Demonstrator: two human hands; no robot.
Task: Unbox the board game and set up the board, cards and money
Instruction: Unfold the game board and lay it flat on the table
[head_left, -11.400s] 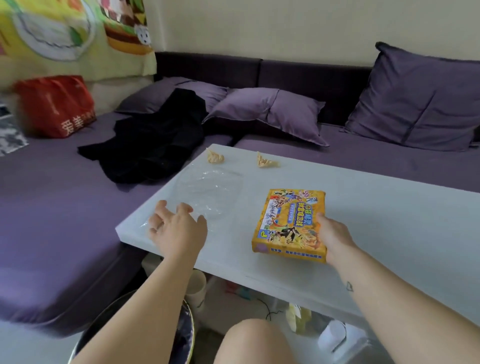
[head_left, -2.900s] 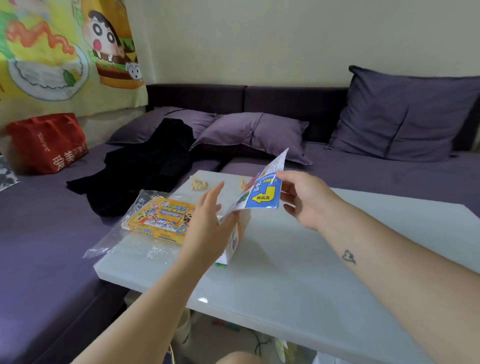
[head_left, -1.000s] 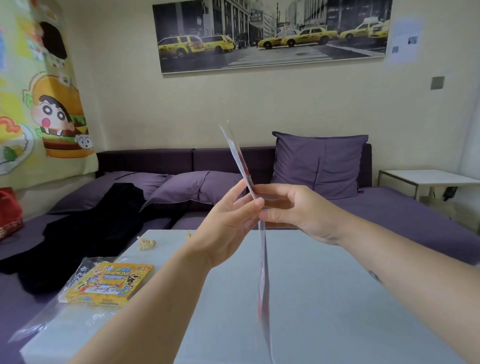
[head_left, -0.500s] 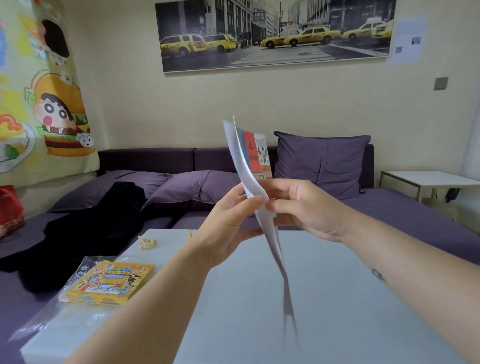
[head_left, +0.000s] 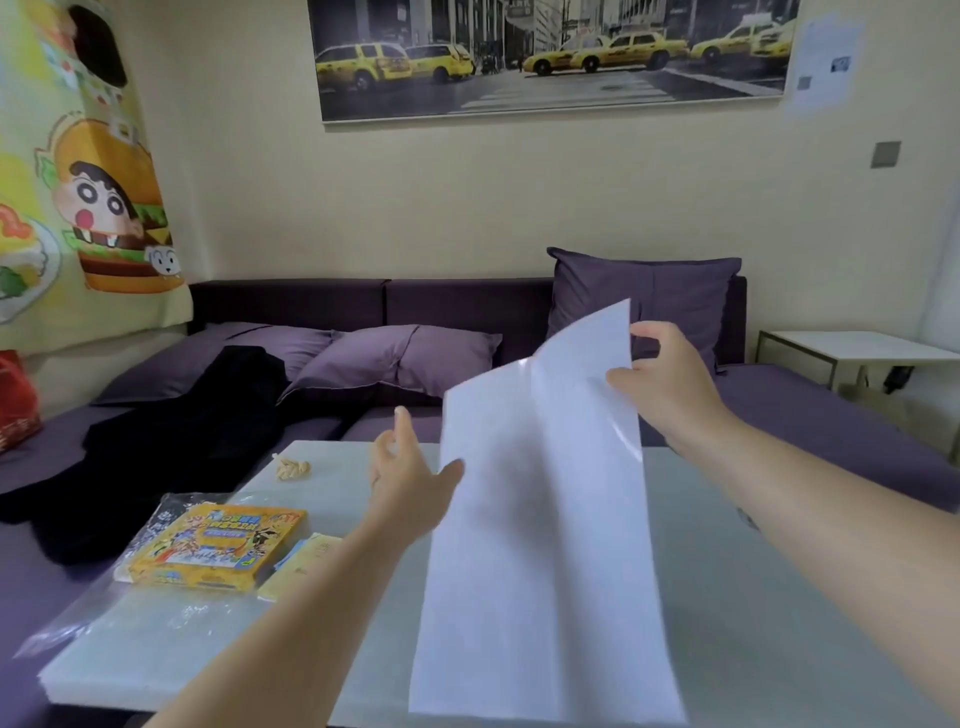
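Note:
A large folding paper game board (head_left: 540, 545) hangs unfolded in front of me, its plain white back towards me. My right hand (head_left: 662, 382) pinches its upper right edge. My left hand (head_left: 410, 478) is at the board's left edge with fingers loosely spread, thumb touching the sheet. The yellow game box (head_left: 218, 545) lies on the white table (head_left: 753, 597) at the left, on a clear plastic wrapper (head_left: 62, 631). Pale cards (head_left: 301, 566) lie just right of the box.
Crumpled yellowish scraps (head_left: 293, 467) sit near the table's far left. A purple sofa (head_left: 831, 415) with cushions wraps round the table, a black garment (head_left: 171, 441) on it. A small white side table (head_left: 857, 348) stands at the right, a red bag (head_left: 15, 400) at far left.
The folded board has been spread open from a narrow strip into a wide sheet. My right hand moved right and up with its edge; my left hand dropped lower and loosened.

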